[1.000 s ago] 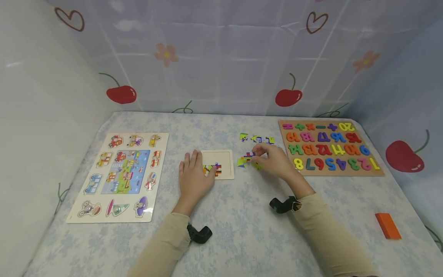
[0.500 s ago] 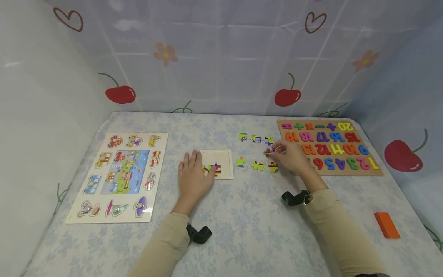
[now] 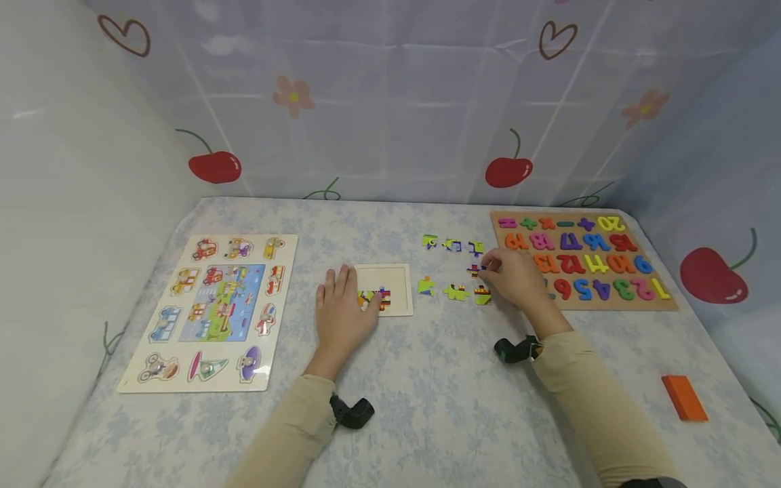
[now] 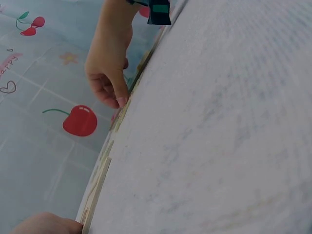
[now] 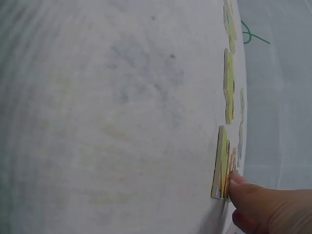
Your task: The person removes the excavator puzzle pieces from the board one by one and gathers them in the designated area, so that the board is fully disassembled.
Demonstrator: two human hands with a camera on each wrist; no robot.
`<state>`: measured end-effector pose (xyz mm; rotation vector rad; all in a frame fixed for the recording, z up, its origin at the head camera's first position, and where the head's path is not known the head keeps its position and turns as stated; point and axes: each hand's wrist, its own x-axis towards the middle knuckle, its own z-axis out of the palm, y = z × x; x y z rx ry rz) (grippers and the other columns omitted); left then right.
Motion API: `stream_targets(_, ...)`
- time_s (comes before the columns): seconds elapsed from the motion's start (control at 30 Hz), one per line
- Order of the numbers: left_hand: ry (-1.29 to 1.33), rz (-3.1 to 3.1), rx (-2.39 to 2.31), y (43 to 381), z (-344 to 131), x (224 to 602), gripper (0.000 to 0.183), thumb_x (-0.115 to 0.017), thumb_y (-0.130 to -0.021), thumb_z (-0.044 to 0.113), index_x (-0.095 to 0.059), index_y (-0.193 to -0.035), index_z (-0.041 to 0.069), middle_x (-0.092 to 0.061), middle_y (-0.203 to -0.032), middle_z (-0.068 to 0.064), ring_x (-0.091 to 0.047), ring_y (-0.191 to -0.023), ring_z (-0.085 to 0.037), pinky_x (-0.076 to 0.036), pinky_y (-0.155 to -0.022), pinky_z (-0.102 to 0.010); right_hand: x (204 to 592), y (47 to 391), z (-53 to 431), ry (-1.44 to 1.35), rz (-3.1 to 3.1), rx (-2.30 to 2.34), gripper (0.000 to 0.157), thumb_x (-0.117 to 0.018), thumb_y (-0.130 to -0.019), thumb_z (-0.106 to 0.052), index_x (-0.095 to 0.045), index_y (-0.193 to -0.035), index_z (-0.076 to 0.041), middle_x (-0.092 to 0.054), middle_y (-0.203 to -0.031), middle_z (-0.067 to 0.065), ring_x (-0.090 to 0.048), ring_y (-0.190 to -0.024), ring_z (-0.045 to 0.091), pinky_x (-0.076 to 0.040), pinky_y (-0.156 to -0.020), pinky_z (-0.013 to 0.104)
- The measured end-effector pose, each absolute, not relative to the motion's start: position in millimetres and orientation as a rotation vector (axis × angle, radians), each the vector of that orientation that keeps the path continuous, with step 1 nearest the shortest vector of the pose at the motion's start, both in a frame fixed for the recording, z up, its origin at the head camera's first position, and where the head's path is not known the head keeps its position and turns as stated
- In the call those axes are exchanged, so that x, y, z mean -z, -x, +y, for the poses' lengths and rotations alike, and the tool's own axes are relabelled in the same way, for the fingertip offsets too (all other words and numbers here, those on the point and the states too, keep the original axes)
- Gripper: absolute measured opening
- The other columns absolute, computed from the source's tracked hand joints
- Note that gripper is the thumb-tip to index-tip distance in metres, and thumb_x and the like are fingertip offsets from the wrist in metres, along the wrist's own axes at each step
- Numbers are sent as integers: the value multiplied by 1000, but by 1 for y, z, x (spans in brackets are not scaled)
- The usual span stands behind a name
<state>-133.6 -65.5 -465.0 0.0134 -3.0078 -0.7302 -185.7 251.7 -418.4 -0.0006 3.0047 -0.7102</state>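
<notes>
My left hand (image 3: 343,315) lies with straight fingers over the left part of a small wooden puzzle tray (image 3: 401,274). A few joined jigsaw pieces (image 3: 383,298) show in the tray beside the thumb; the hand covers the rest. To the right, my right hand (image 3: 515,276) pinches a dark red and purple jigsaw piece (image 3: 473,270) between thumb and fingertips, at the tabletop. Above it lies a row of jigsaw pieces (image 3: 453,245), and below it another row with a green piece (image 3: 455,292). In the right wrist view, the thumb is beside a piece (image 5: 221,163) of the lower row.
A wooden number board (image 3: 586,303) stands at the right, partly under my right hand. A vehicle peg puzzle board (image 3: 207,379) lies at the left. An orange block (image 3: 685,398) rests near the right edge. A printed curtain (image 3: 390,122) closes off the back.
My right hand has carried the dark jigsaw piece rightward from near the tray to the gap between the two rows, staying there over the last half second. The left hand has not moved.
</notes>
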Motion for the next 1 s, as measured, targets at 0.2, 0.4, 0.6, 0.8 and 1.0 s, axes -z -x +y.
stream_targets(0.2, -17, -3013, 735, 133, -64, 463, 81, -46, -97, 59, -25, -158, 10, -21, -166, -8, -7, -156, -31, -6, -126, -51, 418, 182, 252, 77, 3062, 636, 14, -72, -92, -24, -71, -101, -14, -66, -92, 7, -53, -89, 27, -44, -72, 40)
stream_targets(0.4, -13, -3019, 731, 133, -65, 463, 82, -45, -97, 59, -24, -158, 10, -20, -166, -8, -7, -156, -30, -5, -126, -51, 414, 181, 247, 165, 3097, 589, 18, -69, -94, -25, -71, -108, -13, -67, -91, 6, -54, -82, 24, -42, -66, 35)
stream_targets(0.6, -8, -3017, 759, 132, -67, 463, 82, -44, -97, 60, -24, -158, 9, -20, -167, -8, -6, -156, -30, -5, -126, -51, 408, 177, 227, 248, 3043, 681, 22, -67, -96, -24, -70, -115, -13, -66, -95, 5, -52, -86, 24, -43, -68, 35)
stream_targets(0.8, -20, -2997, 821, 132, -69, 462, 71, -42, -100, 49, -29, -157, 8, -23, -165, -8, -8, -156, -31, -5, -126, -51, 409, 171, 196, 378, 3005, 712, 25, -69, -94, -25, -71, -116, -14, -67, -93, 1, -54, -100, 24, -48, -84, 41)
stream_targets(1.0, -34, -2967, 876, 132, -71, 462, 61, -43, -101, 36, -36, -154, 7, -28, -163, -10, -12, -155, -31, -7, -126, -51, 407, 166, 164, 485, 2970, 654, 29, -69, -94, -28, -70, -121, -18, -67, -97, -2, -53, -102, 21, -48, -86, 39)
